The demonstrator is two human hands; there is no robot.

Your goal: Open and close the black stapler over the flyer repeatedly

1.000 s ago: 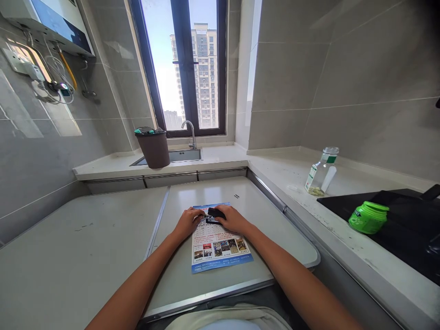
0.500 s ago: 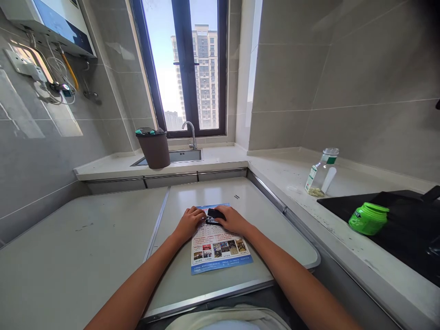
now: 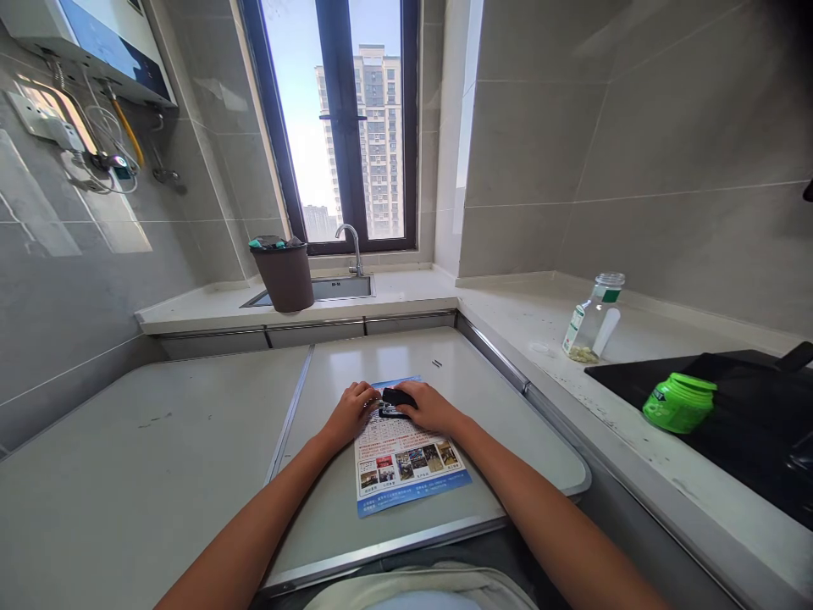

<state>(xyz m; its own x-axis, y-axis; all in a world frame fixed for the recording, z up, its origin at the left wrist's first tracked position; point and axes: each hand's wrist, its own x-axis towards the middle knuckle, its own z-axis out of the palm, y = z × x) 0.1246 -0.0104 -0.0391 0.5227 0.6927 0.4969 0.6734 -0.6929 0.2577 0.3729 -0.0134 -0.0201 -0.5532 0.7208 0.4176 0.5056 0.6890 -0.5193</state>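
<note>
A printed flyer with a blue border lies flat on the white fold-out table in front of me. My right hand is curled over a small black stapler-like tool resting on the flyer's upper part. My left hand is closed beside it, fingertips pinching at the tool's left end and the paper there. What the left fingers grip is too small to make out. Both forearms reach in from the bottom of the view.
A brown bin stands by the sink and tap under the window. On the right counter are a clear bottle, a green jar lying on the black hob, and a wall heater upper left.
The flyer has turned slightly, its lower edge shifting a little toward me and to the right. Both hands stay on the black tool at the flyer's top.
</note>
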